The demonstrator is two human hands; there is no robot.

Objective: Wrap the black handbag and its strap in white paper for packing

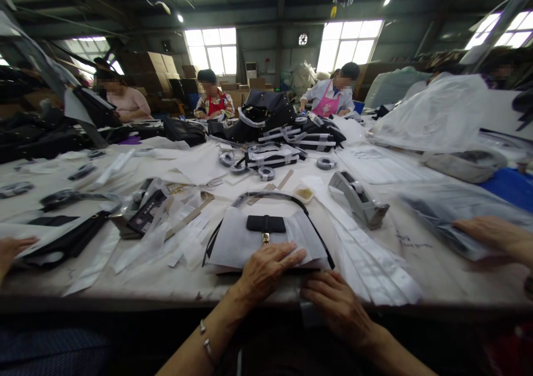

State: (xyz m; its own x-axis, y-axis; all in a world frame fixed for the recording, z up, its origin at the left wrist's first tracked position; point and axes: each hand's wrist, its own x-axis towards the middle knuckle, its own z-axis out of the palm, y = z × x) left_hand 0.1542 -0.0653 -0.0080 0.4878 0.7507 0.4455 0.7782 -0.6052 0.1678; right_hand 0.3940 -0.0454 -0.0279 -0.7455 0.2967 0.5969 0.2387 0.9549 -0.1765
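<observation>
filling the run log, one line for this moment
left hand: flat on wrapped bag | right hand: at bag's near edge | tape dispenser: right of bag

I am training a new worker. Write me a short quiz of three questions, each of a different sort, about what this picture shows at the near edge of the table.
1. True or false: the left hand lies flat on the paper-wrapped handbag.
2. Multiple choice: what stands to the right of the handbag, beyond the stack of white paper sheets? A) a sewing machine B) a grey tape dispenser C) a kettle
3. Fill in: the right hand rests at the handbag's near ____ corner.

Key:
1. True
2. B
3. right
</observation>
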